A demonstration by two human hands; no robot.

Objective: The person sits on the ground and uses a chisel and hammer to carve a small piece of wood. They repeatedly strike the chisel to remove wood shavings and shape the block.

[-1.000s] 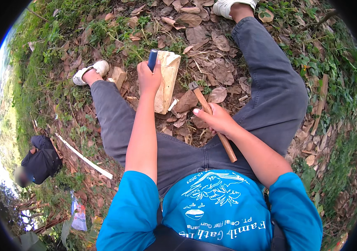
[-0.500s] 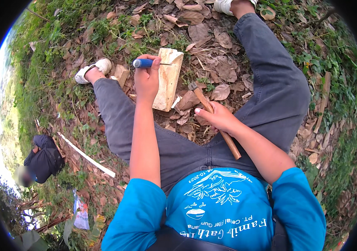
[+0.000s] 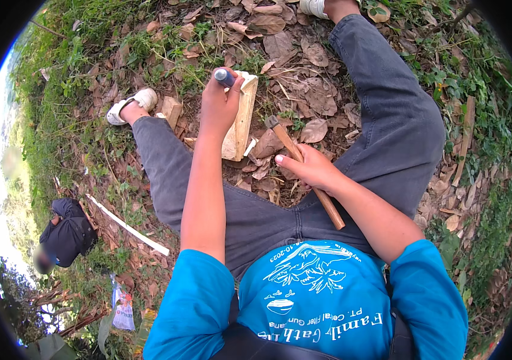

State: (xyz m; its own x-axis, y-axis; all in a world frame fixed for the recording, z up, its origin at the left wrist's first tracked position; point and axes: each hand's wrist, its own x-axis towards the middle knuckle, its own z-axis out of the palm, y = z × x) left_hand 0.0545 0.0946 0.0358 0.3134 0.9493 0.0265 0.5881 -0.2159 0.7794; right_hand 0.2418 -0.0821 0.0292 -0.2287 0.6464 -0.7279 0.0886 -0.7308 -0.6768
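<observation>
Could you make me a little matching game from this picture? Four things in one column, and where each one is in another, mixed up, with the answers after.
Things:
1. Hammer
2. Blue tool
3. Big block
4. Bag

Places:
A. Lying between the legs
B. Held in the right hand
C. At the lower left of the picture, beyond the left arm
D. Held in the left hand

Right pairs: 1-B, 2-D, 3-A, 4-C.
</observation>
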